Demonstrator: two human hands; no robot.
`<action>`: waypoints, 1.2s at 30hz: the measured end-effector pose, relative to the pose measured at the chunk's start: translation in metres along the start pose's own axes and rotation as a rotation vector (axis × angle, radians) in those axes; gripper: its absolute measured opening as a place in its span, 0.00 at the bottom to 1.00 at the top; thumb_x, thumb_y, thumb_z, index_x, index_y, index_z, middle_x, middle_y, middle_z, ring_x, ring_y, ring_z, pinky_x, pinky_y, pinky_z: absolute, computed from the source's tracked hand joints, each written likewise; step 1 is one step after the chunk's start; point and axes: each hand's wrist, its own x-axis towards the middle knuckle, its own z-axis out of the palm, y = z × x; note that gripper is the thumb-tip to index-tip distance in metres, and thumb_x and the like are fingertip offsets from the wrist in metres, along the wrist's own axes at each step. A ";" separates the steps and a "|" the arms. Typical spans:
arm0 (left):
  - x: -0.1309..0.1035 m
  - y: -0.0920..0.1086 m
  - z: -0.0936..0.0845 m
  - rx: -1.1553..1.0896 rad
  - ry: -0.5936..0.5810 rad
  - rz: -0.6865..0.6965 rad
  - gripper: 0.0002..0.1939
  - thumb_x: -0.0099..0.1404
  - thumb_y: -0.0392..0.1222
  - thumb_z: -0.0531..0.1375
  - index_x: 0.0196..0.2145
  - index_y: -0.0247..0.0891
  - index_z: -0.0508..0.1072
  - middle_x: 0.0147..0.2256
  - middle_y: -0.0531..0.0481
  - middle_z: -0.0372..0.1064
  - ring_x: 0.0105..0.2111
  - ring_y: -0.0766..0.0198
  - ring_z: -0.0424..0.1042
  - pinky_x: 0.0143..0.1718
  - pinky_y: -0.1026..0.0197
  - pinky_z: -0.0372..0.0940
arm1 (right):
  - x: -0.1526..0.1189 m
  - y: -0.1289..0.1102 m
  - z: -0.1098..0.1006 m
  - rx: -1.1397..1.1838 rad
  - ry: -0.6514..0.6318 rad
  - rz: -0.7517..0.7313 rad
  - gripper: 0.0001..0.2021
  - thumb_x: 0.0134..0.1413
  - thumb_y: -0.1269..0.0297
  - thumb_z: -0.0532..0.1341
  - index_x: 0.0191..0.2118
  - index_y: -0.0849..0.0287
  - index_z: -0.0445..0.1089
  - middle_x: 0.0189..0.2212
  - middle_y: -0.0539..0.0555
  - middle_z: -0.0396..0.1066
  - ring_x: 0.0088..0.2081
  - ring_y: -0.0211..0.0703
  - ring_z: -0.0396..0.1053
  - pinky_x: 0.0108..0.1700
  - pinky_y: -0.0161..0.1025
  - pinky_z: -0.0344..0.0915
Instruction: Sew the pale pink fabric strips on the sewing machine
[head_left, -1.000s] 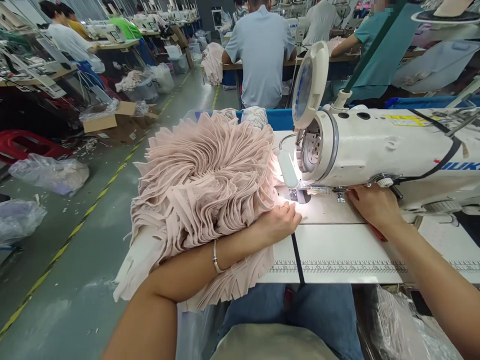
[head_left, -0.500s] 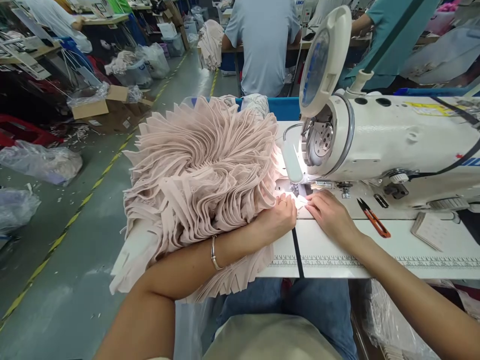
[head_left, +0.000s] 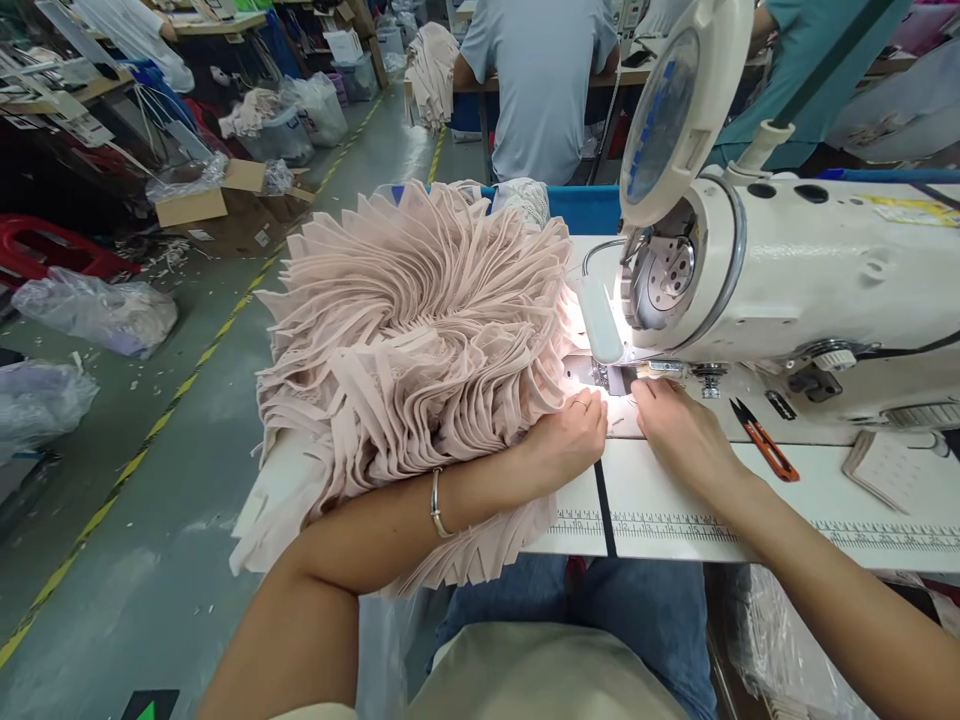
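Fabric strips [head_left: 412, 340], pale pink, sit fanned in a big swirled stack on the left end of the sewing table [head_left: 750, 490], w/ some ends hanging over the front edge. Left hand [head_left: 570, 435] rests on the stack's right edge, fingers curled loosely down on the cloth right by the needle area [head_left: 600, 375]; right hand [head_left: 679, 430] lies flat just beside it, fingers together and pointing at the same spot under the lamp [head_left: 600, 320]. Whether either hand actually pinches a strip can't be told, as glare washes out the fingertips. Main risk, judging from this: both sets of fingertips are v. close to the needle, so a slip or early start of the sewing machine [head_left: 787, 280] could catch a finger. Also the left forearm leans across the stack, so a nudge could topple the fan or push strips off the table edge. Thread snips [head_left: 761, 452] lie apart to the right, blades open, near the right wrist's path back; an elbow or sleeve sweep could knock or snag them.
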 end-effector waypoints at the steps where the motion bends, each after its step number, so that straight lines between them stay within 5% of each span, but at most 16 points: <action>1: 0.000 -0.001 0.001 -0.007 0.004 0.017 0.17 0.74 0.25 0.47 0.51 0.26 0.73 0.54 0.32 0.72 0.52 0.53 0.72 0.53 0.53 0.66 | 0.004 -0.001 -0.004 -0.023 -0.070 0.041 0.15 0.61 0.76 0.48 0.40 0.59 0.71 0.33 0.63 0.74 0.33 0.51 0.71 0.30 0.41 0.58; 5: 0.002 -0.004 0.009 -0.100 -0.015 0.011 0.16 0.72 0.26 0.50 0.52 0.31 0.72 0.54 0.34 0.72 0.54 0.52 0.72 0.56 0.50 0.66 | 0.019 -0.008 -0.010 0.043 -0.206 0.123 0.12 0.67 0.65 0.49 0.44 0.57 0.69 0.28 0.59 0.74 0.28 0.51 0.69 0.29 0.41 0.53; 9: 0.004 -0.011 0.015 -0.341 0.059 -0.251 0.18 0.71 0.25 0.49 0.52 0.34 0.72 0.53 0.40 0.74 0.53 0.56 0.74 0.55 0.52 0.69 | 0.017 -0.018 0.000 0.128 -0.135 0.207 0.12 0.66 0.62 0.48 0.44 0.59 0.67 0.24 0.56 0.71 0.24 0.49 0.65 0.30 0.40 0.50; 12: 0.003 -0.011 0.012 -0.502 0.146 -0.151 0.21 0.71 0.24 0.47 0.54 0.35 0.71 0.55 0.45 0.74 0.56 0.63 0.73 0.58 0.59 0.68 | 0.012 -0.020 0.004 0.156 -0.115 0.234 0.10 0.62 0.65 0.50 0.41 0.59 0.67 0.24 0.56 0.70 0.24 0.48 0.64 0.30 0.39 0.48; 15: 0.000 -0.004 0.007 -0.387 0.133 -0.020 0.21 0.73 0.24 0.47 0.58 0.32 0.70 0.60 0.43 0.71 0.62 0.62 0.68 0.65 0.59 0.62 | 0.010 -0.019 0.003 0.203 -0.153 0.266 0.10 0.60 0.66 0.50 0.42 0.59 0.67 0.25 0.57 0.71 0.25 0.48 0.65 0.30 0.39 0.49; 24: -0.004 0.003 0.009 -0.045 0.169 -0.003 0.20 0.76 0.28 0.45 0.60 0.24 0.68 0.59 0.38 0.70 0.61 0.53 0.69 0.65 0.54 0.59 | 0.009 -0.013 0.005 0.295 -0.115 0.254 0.14 0.64 0.62 0.47 0.42 0.58 0.68 0.24 0.56 0.71 0.25 0.49 0.65 0.30 0.40 0.52; 28: 0.000 0.002 0.010 -0.099 0.170 0.016 0.18 0.76 0.28 0.45 0.53 0.26 0.72 0.55 0.37 0.73 0.56 0.54 0.72 0.62 0.54 0.61 | 0.002 0.008 0.012 0.479 -0.074 0.028 0.13 0.66 0.55 0.51 0.44 0.55 0.69 0.31 0.56 0.75 0.32 0.49 0.70 0.33 0.42 0.62; 32: 0.006 0.005 0.015 -0.146 0.200 -0.008 0.17 0.77 0.28 0.45 0.49 0.28 0.72 0.52 0.38 0.74 0.55 0.57 0.72 0.64 0.54 0.59 | -0.009 0.025 0.028 0.481 0.251 -0.257 0.17 0.66 0.54 0.55 0.54 0.53 0.71 0.49 0.60 0.75 0.51 0.54 0.71 0.51 0.50 0.68; 36: 0.006 0.005 0.017 -0.180 0.210 -0.034 0.15 0.76 0.28 0.46 0.48 0.29 0.72 0.47 0.41 0.74 0.52 0.58 0.72 0.63 0.55 0.59 | -0.013 0.020 0.035 0.347 0.423 -0.360 0.17 0.68 0.64 0.54 0.58 0.54 0.71 0.49 0.57 0.77 0.47 0.49 0.71 0.54 0.49 0.67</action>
